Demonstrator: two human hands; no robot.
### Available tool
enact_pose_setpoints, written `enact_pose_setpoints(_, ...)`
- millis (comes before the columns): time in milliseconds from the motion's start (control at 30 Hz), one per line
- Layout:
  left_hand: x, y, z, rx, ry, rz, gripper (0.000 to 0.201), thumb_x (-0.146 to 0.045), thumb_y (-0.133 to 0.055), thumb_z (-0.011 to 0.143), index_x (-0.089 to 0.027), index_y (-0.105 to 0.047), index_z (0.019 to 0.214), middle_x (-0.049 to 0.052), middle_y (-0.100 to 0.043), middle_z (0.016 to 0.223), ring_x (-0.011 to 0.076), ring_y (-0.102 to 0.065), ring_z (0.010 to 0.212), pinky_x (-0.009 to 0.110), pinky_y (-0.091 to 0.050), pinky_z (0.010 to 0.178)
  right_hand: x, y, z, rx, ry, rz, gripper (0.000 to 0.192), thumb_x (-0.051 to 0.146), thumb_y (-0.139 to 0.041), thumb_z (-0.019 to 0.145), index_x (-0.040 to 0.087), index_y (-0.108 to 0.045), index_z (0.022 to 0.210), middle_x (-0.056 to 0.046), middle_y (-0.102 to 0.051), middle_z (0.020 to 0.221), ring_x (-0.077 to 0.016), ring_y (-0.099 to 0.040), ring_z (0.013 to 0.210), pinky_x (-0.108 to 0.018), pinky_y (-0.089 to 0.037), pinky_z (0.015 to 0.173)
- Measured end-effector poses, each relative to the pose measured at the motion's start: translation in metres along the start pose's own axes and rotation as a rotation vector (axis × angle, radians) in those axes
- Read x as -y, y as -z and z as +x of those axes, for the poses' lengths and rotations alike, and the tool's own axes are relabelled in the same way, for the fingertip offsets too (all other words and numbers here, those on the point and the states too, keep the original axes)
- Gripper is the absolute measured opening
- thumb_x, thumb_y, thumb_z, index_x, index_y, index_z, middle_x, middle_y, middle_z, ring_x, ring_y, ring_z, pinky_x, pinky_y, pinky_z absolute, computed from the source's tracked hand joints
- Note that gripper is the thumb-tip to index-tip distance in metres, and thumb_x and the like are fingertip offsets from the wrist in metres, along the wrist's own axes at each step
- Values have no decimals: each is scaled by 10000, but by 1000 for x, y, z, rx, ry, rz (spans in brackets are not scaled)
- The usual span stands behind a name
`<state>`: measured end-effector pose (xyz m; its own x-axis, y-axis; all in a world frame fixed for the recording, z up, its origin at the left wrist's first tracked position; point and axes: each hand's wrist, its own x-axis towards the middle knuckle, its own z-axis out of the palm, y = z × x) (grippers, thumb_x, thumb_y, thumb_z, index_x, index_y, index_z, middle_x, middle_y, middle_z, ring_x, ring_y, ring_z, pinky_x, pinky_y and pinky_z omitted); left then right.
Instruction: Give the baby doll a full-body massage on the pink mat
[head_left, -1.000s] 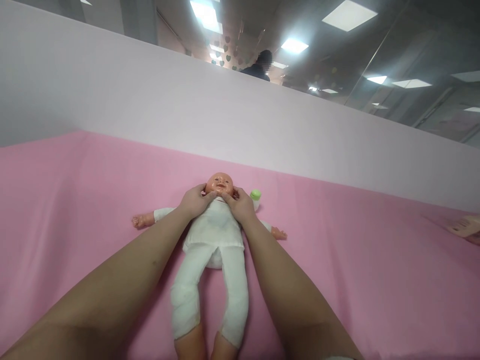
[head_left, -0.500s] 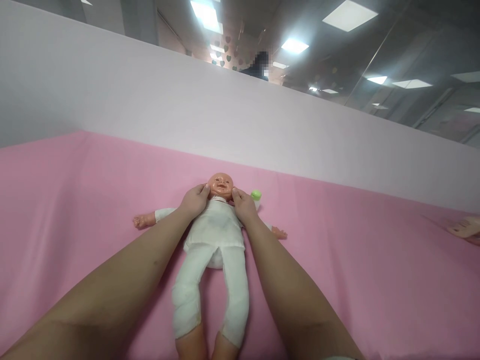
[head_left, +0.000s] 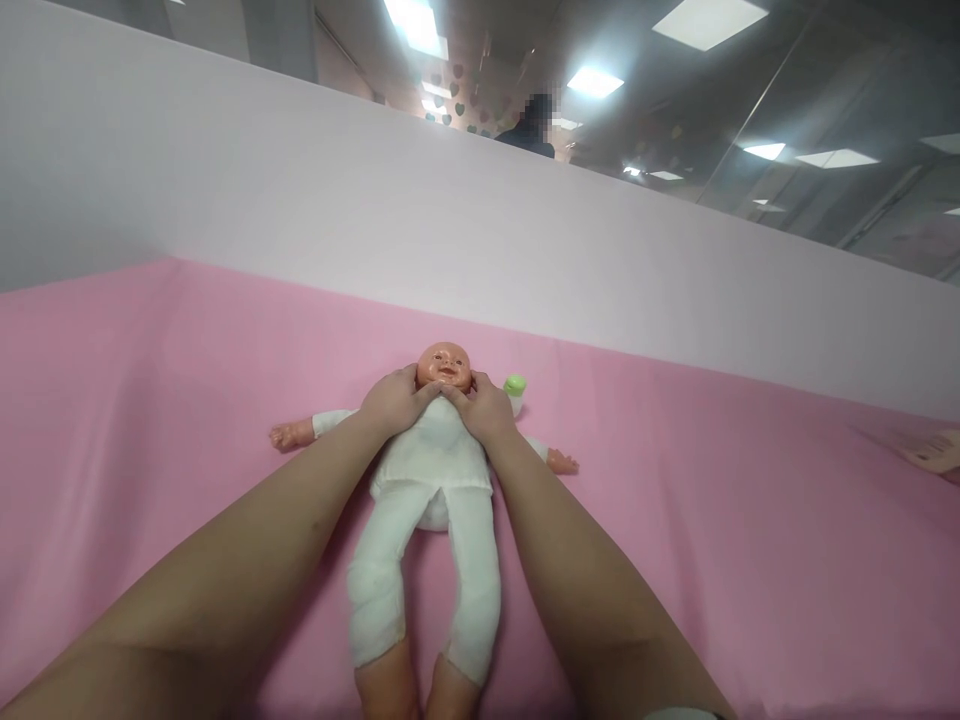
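Hands: left (head_left: 395,402), right (head_left: 484,408) touching doll (head_left: 435,470) chin.

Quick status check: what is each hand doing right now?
Left hand: open, fingers resting at the doll's chin, gripping nothing.
Right hand: open, fingers at the doll's chin, gripping nothing.

A smooth pink cloth surface (head_left: 150,400) meets a pale lilac partition wall (head_left: 225,200), beneath a dark ceiling with rectangular white light panels (head_left: 709,20).
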<state>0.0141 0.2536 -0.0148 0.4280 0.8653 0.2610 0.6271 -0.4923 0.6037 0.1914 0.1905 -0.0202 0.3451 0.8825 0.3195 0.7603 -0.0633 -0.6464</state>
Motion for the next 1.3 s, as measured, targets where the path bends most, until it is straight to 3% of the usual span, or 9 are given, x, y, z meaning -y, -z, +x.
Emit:
enact_pose_setpoints(233, 9, -3, 3, -11, 9, -41, 534, -609, -434, 951, -198, -641, 1223, 141, -742, 1142, 320, -686, 1011, 368, -483, 799, -10, 1, 3, 17, 28, 42, 475, 610, -614, 901, 221, -676, 1167, -88, -753, 1070, -264, -688, 1013, -378, -498, 903)
enact_pose_setpoints(367, 14, -5, 5, -21, 16, -54, 543, -578, -394, 976, -193, -627, 1279, 141, -732, 1207, 322, -677, 1072, 379, -482, 860, -17, -1, 6, 27, 36, 180, 413, 533, -581, 944, 235, -687, 1210, -71, -755, 1137, -234, -687, 1065, -367, -496, 960)
enact_pose_setpoints(667, 20, -7, 8, -50, 21, -113, 497, -478, -281, 1029, -229, -686, 1173, 108, -752, 1146, 298, -675, 1094, 388, -475, 917, -28, -6, 12, 45, 5, 372, 477, 558, -480, 978, 196, -715, 1179, -82, -738, 1210, -227, -666, 1147, -386, -478, 1034)
enact_pose_setpoints(833, 16, -5, 5, -34, 29, -112, 539, -606, -341, 990, -218, -672, 1165, 115, -753, 1138, 308, -686, 1055, 377, -486, 849, -18, -3, 6, 35, 23, 309, 468, 583, -525, 950, 216, -710, 1175, -72, -743, 1172, -227, -668, 1122, -373, -478, 1021)
enact_pose_setpoints(1033, 9, -3, 1, -28, 52, -85, 569, -664, -551, 873, -200, -654, 1186, 119, -748, 1129, 315, -694, 1007, 361, -492, 782, -2, -1, -2, -2, -32, 110, 632, 698, -724, 742, 201, -690, 1131, -75, -744, 989, -251, -684, 959, -361, -520, 857)
enact_pose_setpoints(1300, 11, -2, 2, -11, 56, -101, 616, -679, -502, 898, -209, -615, 1280, 109, -739, 1182, 303, -689, 1058, 363, -499, 839, -7, -2, 2, 9, -28, 147, 542, 648, -675, 821, 205, -696, 1131, -65, -748, 1004, -231, -681, 961, -351, -507, 885)
